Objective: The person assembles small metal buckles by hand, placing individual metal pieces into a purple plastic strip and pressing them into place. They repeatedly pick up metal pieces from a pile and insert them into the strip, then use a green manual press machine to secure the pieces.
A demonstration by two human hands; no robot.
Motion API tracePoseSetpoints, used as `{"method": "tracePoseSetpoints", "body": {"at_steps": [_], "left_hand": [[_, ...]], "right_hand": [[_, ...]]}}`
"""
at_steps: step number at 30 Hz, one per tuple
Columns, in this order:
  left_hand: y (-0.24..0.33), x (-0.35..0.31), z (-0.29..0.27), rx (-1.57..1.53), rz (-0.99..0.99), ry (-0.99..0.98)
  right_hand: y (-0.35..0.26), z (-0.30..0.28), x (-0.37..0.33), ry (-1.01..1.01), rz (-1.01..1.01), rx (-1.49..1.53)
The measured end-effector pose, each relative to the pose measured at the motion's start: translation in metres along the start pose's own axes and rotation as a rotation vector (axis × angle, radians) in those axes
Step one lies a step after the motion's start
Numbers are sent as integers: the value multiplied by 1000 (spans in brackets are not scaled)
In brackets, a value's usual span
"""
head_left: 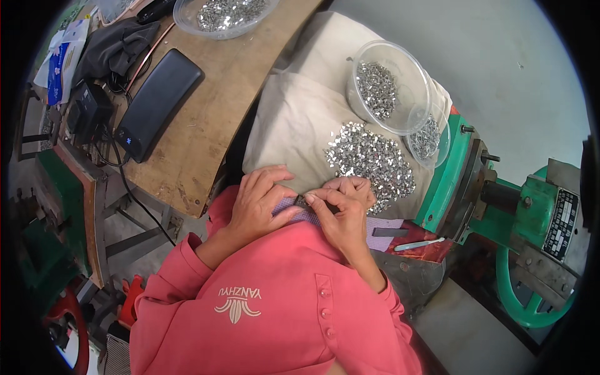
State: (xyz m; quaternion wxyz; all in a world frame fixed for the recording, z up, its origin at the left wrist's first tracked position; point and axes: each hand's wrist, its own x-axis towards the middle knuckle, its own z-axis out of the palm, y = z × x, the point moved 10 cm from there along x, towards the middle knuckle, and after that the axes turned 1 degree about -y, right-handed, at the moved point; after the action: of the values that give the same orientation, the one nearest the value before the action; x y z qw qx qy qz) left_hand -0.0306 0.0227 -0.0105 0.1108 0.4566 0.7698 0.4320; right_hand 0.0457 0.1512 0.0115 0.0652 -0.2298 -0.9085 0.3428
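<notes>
My left hand (259,199) rests on a purple cloth (384,242) at the near edge, thumb and fingers apart. Close by, my right hand (344,209) is closed in a pinch. A small dark piece (301,202) shows between the two hands, mostly covered by fingers, so its kind is unclear. Beyond the right hand, a pile of small shiny metal parts (372,164) lies on a cream cloth (284,119). A clear round tub (406,53) with similar parts stands behind the pile. Beside it is a smaller clear dish (444,142) of metal bits.
A dark flat bar (389,232) and a pale blue-handled tool (419,244) lie right of my hands. A green machine (531,215) stands at the right. On the wooden table (215,94) at left are a black power bank (161,103), cables and another clear tub (226,32).
</notes>
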Motion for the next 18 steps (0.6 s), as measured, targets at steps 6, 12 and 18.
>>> {"method": "tracePoseSetpoints", "body": {"at_steps": [6, 12, 18], "left_hand": [[-1, 1, 1, -10, -11, -6], [-1, 0, 0, 13, -13, -6], [0, 2, 0, -7, 1, 2]], "right_hand": [[0, 1, 0, 2, 18, -19], [-1, 1, 0, 9, 28, -25], [-1, 1, 0, -14, 34, -38]]}}
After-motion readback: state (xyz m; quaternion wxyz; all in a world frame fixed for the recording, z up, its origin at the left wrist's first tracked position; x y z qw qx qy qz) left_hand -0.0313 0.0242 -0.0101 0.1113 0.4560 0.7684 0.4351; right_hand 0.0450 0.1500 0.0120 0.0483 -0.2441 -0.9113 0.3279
